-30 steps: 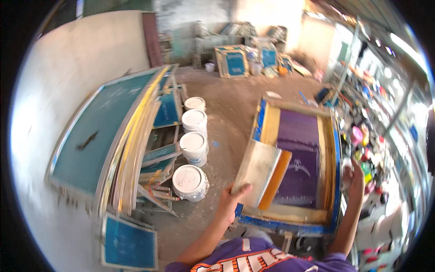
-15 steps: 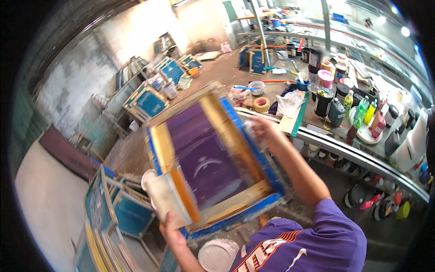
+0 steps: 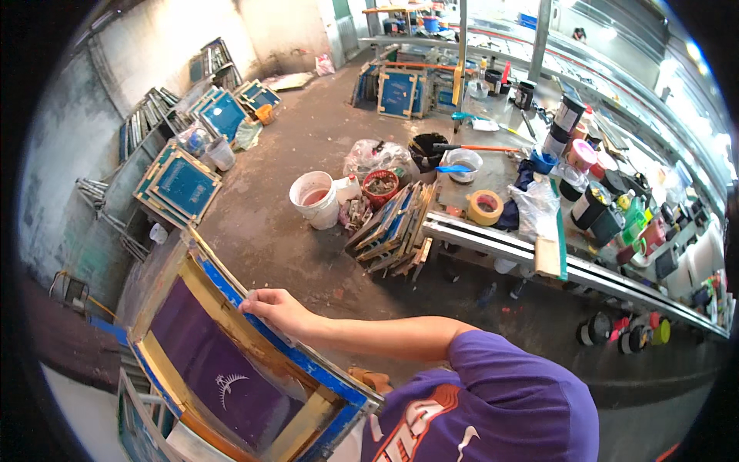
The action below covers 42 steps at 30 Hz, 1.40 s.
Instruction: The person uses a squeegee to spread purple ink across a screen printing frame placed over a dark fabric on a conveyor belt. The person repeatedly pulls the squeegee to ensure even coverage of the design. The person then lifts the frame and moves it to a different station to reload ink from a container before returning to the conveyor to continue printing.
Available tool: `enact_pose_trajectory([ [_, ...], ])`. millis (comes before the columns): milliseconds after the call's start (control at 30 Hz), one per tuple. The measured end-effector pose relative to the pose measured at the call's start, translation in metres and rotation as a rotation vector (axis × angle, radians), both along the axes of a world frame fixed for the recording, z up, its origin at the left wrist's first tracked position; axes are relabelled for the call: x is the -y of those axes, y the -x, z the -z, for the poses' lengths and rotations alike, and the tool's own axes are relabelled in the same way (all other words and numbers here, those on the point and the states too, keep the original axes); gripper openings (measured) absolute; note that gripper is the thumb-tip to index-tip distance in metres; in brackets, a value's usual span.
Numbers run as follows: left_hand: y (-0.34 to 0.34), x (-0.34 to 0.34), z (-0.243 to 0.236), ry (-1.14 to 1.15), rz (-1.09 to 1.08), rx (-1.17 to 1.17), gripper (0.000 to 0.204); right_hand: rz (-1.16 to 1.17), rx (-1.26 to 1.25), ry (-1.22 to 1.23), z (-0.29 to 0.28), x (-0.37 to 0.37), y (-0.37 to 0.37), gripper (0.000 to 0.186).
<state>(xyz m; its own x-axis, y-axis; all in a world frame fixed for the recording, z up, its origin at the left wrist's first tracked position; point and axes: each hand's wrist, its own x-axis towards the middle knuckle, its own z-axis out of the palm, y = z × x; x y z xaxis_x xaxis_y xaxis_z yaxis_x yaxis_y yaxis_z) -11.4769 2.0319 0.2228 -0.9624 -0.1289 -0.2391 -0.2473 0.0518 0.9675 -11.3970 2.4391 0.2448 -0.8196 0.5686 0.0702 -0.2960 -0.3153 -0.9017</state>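
Note:
A screen printing frame [image 3: 304, 350] tilts at the lower left, its wooden rim edged with blue tape. Purple ink covers its mesh [image 3: 202, 339], where a pale curved, spiky mark shows. My right hand [image 3: 279, 309] pinches the frame's upper right edge, thumb and fingers closed round the rim. At the frame's bottom end lies a squeegee [image 3: 202, 440] with a pale holder and an orange-brown strip, partly cut off by the picture's edge. My left hand is out of sight.
To the right stands a worktable [image 3: 504, 246] with a tape roll [image 3: 484, 207], ink tubs and bottles. On the floor ahead are a white bucket [image 3: 315, 202], a red basket [image 3: 380, 186] and stacked frames [image 3: 396, 231]. More blue-mesh frames [image 3: 185, 185] lean at the left wall.
The screen printing frame has moved left and down, with my right hand still on its edge. My left hand, formerly at the squeegee, has gone out of view. The view has turned.

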Motion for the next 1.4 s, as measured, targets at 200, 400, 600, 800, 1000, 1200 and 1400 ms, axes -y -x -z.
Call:
enact_pose_trajectory([
  [200,0.166,-0.095,-0.028,-0.012,0.107,-0.021,0.068,0.109,0.031,0.052,-0.007,-0.082,0.116,0.025],
  [400,0.309,-0.21,-0.041,-0.025,0.135,-0.005,0.077,0.202,-0.004,0.272,-0.011,-0.169,0.196,0.024],
  [600,0.465,-0.292,0.01,-0.102,0.139,0.022,0.066,0.248,-0.026,0.214,0.015,-0.279,0.316,0.021],
  [800,0.537,-0.407,-0.009,-0.023,0.154,-0.055,0.066,0.168,-0.029,0.217,0.01,-0.392,0.441,0.023],
  [1000,0.592,-0.509,-0.031,-0.064,0.174,-0.009,0.076,0.113,0.028,0.287,0.017,-0.483,0.53,0.021],
  [1200,0.717,-0.642,-0.016,-0.144,0.336,-0.078,0.075,0.165,0.018,0.248,0.014,-0.616,0.618,0.022],
  [1400,0.838,-0.811,-0.023,-0.267,0.669,-0.223,0.074,0.408,-0.042,0.181,-0.002,-0.754,0.661,0.018],
])
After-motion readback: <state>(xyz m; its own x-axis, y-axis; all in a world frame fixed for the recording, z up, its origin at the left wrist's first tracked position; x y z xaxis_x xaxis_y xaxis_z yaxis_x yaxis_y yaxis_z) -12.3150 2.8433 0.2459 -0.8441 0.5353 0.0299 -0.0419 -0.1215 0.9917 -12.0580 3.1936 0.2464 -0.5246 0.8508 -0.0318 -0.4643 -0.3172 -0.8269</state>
